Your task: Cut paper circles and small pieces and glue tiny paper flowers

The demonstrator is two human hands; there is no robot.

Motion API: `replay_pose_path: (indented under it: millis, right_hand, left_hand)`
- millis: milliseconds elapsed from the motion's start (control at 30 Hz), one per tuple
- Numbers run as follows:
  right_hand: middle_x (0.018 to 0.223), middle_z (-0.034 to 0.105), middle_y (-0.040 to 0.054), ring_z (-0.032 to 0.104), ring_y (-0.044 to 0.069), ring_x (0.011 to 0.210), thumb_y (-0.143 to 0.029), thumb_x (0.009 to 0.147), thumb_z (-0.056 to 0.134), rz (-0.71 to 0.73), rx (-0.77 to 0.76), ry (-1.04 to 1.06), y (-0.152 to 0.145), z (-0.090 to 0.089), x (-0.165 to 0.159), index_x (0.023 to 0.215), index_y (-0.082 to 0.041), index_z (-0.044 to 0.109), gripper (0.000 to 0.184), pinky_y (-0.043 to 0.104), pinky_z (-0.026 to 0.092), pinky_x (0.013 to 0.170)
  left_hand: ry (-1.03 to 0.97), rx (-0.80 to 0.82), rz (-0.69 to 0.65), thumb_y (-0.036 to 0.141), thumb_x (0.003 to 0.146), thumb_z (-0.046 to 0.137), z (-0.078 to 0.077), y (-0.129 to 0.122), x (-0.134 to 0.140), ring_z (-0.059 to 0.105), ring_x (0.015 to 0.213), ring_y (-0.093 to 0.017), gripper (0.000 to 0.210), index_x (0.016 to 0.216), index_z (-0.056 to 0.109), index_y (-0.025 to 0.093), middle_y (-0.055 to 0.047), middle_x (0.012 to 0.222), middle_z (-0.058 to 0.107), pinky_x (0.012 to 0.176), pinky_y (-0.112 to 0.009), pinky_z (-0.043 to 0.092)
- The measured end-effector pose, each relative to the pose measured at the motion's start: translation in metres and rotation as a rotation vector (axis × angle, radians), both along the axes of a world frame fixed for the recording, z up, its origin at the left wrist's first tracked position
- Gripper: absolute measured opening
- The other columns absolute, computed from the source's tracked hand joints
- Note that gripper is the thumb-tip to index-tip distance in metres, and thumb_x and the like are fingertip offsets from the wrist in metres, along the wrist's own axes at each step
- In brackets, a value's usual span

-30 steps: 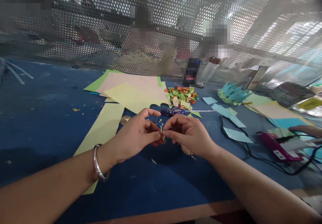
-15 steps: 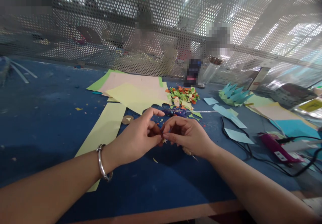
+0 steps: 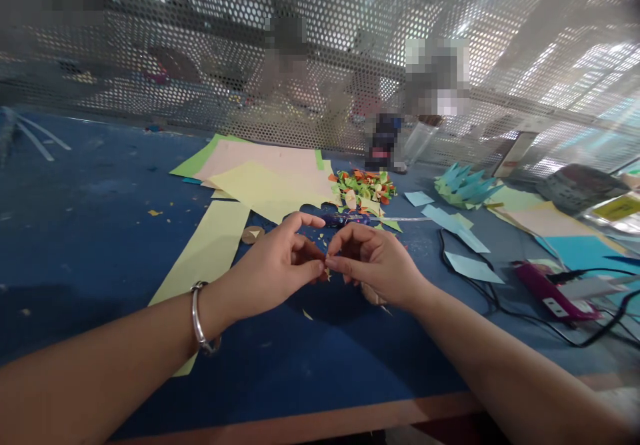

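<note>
My left hand (image 3: 280,266) and my right hand (image 3: 375,266) meet fingertip to fingertip above the blue table. Both are pinched around something too small to make out. A small pale yellow paper scrap (image 3: 329,275) shows just under the fingertips; whether it is held or lying on the table I cannot tell. Beneath my right hand, partly covered, is a tan roundish object (image 3: 371,294). Behind the fingers lies a dark blue tool (image 3: 347,219) with a thin clear rod. A round brown disc (image 3: 253,234) with a pale scrap on it is beside my left hand.
Large paper sheets (image 3: 270,171) and a yellow strip (image 3: 210,238) lie left of centre. Behind the hands is a pile of green and orange paper pieces (image 3: 365,188). Rightward are a spiky blue-green paper piece (image 3: 465,185), blue papers (image 3: 473,268), a magenta power strip (image 3: 555,291) and black cables.
The pinched fingertips have shifted slightly, my right fingers drawing up a little. More of the tan object under my right hand shows. The view has tilted slightly; other things lie as before.
</note>
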State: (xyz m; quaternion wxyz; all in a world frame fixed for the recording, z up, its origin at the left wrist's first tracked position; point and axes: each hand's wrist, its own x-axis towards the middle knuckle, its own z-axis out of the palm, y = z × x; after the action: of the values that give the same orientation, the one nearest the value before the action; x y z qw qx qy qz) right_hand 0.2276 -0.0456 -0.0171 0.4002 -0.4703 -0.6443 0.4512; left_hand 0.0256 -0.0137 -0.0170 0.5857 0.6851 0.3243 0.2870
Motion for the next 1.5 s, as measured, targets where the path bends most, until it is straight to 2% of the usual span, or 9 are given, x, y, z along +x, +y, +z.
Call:
replay_pose_path:
  millis: [200, 333, 800, 933, 1167, 1267, 1367, 1433, 1500]
  right_hand:
    - [0.077, 0.061, -0.0032, 0.056, 0.007, 0.054, -0.033, 0.08, 0.08, -0.011, 0.016, 0.028, 0.0, 0.001, 0.0, 0.09, -0.019, 0.063, 0.024, 0.02, 0.047, 0.049]
    - [0.081, 0.061, -0.0032, 0.057, 0.007, 0.055, -0.031, 0.079, 0.08, -0.008, 0.03, 0.053, -0.001, 0.0, -0.001, 0.093, -0.02, 0.062, 0.026, 0.02, 0.048, 0.049]
    - [0.075, 0.063, -0.0024, 0.057, 0.008, 0.053, -0.032, 0.083, 0.076, -0.026, 0.013, 0.012, -0.001, 0.001, -0.003, 0.094, -0.019, 0.063, 0.021, 0.02, 0.048, 0.049]
    - [0.078, 0.064, -0.002, 0.057, 0.007, 0.052, -0.036, 0.083, 0.076, -0.043, 0.0, 0.077, -0.002, 0.003, -0.002, 0.095, -0.019, 0.064, 0.023, 0.019, 0.046, 0.047]
    - [0.08, 0.067, -0.0004, 0.058, 0.008, 0.053, -0.038, 0.084, 0.075, -0.023, -0.002, 0.025, -0.002, 0.003, -0.001, 0.098, -0.019, 0.068, 0.024, 0.02, 0.047, 0.048]
    - [0.08, 0.068, 0.0002, 0.057, 0.008, 0.051, -0.039, 0.087, 0.071, -0.077, 0.053, -0.048, -0.001, 0.007, 0.005, 0.098, -0.02, 0.068, 0.022, 0.021, 0.044, 0.046]
    - [0.07, 0.065, -0.0013, 0.056, 0.01, 0.051, -0.036, 0.089, 0.067, -0.149, 0.163, -0.27, 0.002, 0.012, 0.015, 0.092, -0.02, 0.067, 0.016, 0.023, 0.042, 0.048]
    - [0.067, 0.064, -0.002, 0.055, 0.011, 0.052, -0.033, 0.089, 0.065, -0.127, 0.203, -0.485, 0.003, 0.015, 0.023, 0.087, -0.021, 0.068, 0.013, 0.024, 0.041, 0.05]
    - [0.065, 0.064, -0.0022, 0.056, 0.012, 0.051, -0.032, 0.09, 0.062, -0.068, 0.152, -0.628, 0.003, 0.018, 0.029, 0.086, -0.021, 0.067, 0.013, 0.024, 0.039, 0.05]
  left_hand:
    - [0.023, -0.046, -0.027, 0.025, 0.082, 0.075, -0.003, 0.002, -0.001, 0.072, 0.086, -0.024, 0.054, 0.126, 0.044, 0.025, -0.004, 0.089, 0.072, 0.078, -0.04, 0.056]
    - [0.027, -0.02, -0.022, 0.022, 0.08, 0.075, -0.003, 0.002, 0.001, 0.072, 0.086, -0.023, 0.054, 0.124, 0.044, 0.024, -0.003, 0.089, 0.071, 0.079, -0.038, 0.055]
    - [0.015, 0.097, 0.001, 0.021, 0.081, 0.071, -0.001, -0.004, 0.001, 0.071, 0.078, -0.021, 0.045, 0.12, 0.048, 0.023, -0.001, 0.08, 0.07, 0.073, -0.034, 0.053]
    - [-0.007, 0.058, -0.01, 0.019, 0.081, 0.07, 0.0, -0.004, 0.0, 0.071, 0.077, -0.02, 0.045, 0.119, 0.046, 0.024, -0.001, 0.079, 0.071, 0.073, -0.034, 0.053]
    - [-0.034, -0.036, -0.043, 0.018, 0.08, 0.071, 0.0, -0.004, -0.001, 0.071, 0.076, -0.019, 0.045, 0.117, 0.046, 0.023, -0.001, 0.079, 0.071, 0.073, -0.034, 0.054]
    - [-0.048, -0.075, -0.031, 0.018, 0.079, 0.072, 0.002, -0.004, -0.001, 0.07, 0.075, -0.018, 0.044, 0.115, 0.047, 0.023, 0.001, 0.076, 0.069, 0.072, -0.033, 0.054]
    - [-0.085, -0.106, 0.034, 0.02, 0.08, 0.074, 0.006, -0.003, 0.0, 0.072, 0.077, -0.018, 0.041, 0.112, 0.048, 0.021, 0.0, 0.079, 0.07, 0.075, -0.034, 0.056]
    - [-0.106, -0.114, 0.095, 0.021, 0.081, 0.074, 0.009, -0.002, -0.001, 0.072, 0.077, -0.018, 0.038, 0.11, 0.05, 0.021, 0.001, 0.079, 0.07, 0.076, -0.034, 0.056]
    - [-0.112, -0.102, 0.155, 0.022, 0.082, 0.074, 0.012, -0.001, -0.001, 0.072, 0.076, -0.017, 0.033, 0.108, 0.053, 0.02, 0.001, 0.078, 0.069, 0.076, -0.034, 0.057]
